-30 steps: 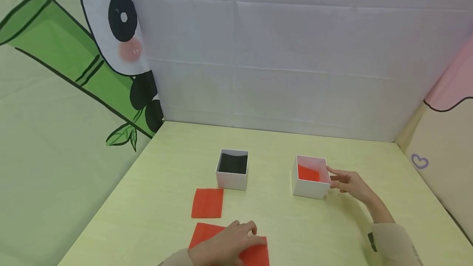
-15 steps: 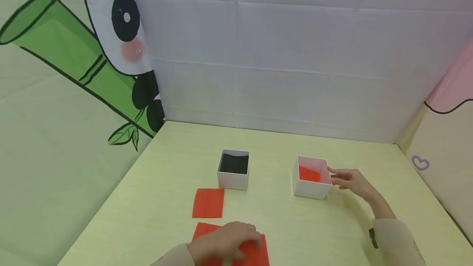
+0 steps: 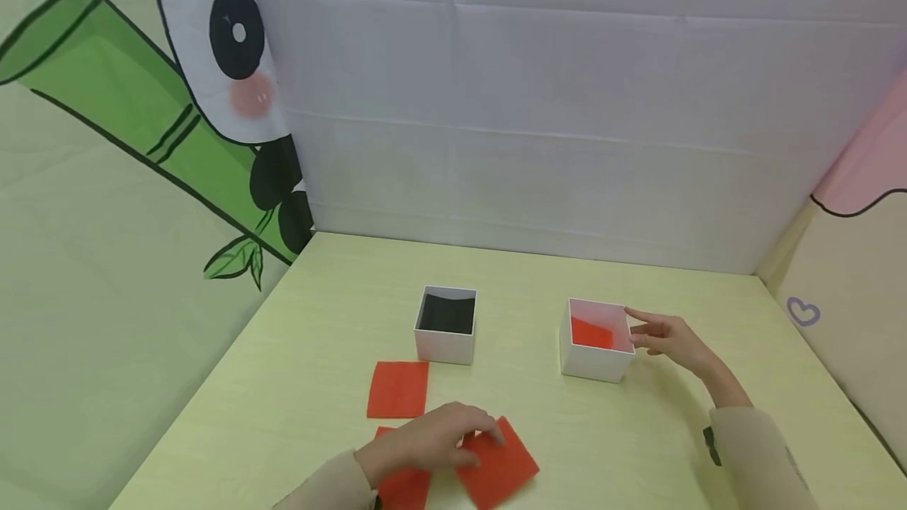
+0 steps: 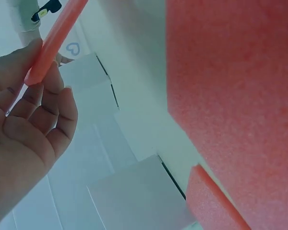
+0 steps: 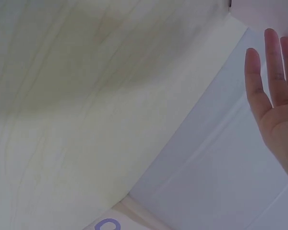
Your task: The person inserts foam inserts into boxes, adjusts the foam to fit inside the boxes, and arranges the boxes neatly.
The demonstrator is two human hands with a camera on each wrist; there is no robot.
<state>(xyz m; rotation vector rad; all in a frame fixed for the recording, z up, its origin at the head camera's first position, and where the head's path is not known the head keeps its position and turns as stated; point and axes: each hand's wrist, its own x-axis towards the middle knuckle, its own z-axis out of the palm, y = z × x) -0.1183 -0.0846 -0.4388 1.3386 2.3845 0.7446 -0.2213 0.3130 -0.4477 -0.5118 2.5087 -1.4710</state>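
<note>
My left hand (image 3: 449, 435) pinches a red square pad (image 3: 500, 464), which is lifted and turned at an angle. In the left wrist view, the thumb and fingers of the left hand (image 4: 29, 110) grip the edge of this pad (image 4: 57, 40). Under the hand lies another red square pad (image 3: 407, 486), partly hidden by the wrist. My right hand (image 3: 673, 343) touches the right side of a white box (image 3: 595, 363) holding a red piece (image 3: 590, 334). Straight fingers of the right hand (image 5: 278, 96) show in the right wrist view.
A second white box (image 3: 445, 347), with dark material (image 3: 448, 315) inside, stands left of the first. Just in front of it a red square (image 3: 398, 389) lies flat on the pale wooden table (image 3: 298, 384). A white cloth backdrop (image 3: 538, 140) rises behind.
The left hand has picked a red pad off the near stack and moved it slightly right and up, turning it. The right hand stays at the box, its fingers shifting a little.
</note>
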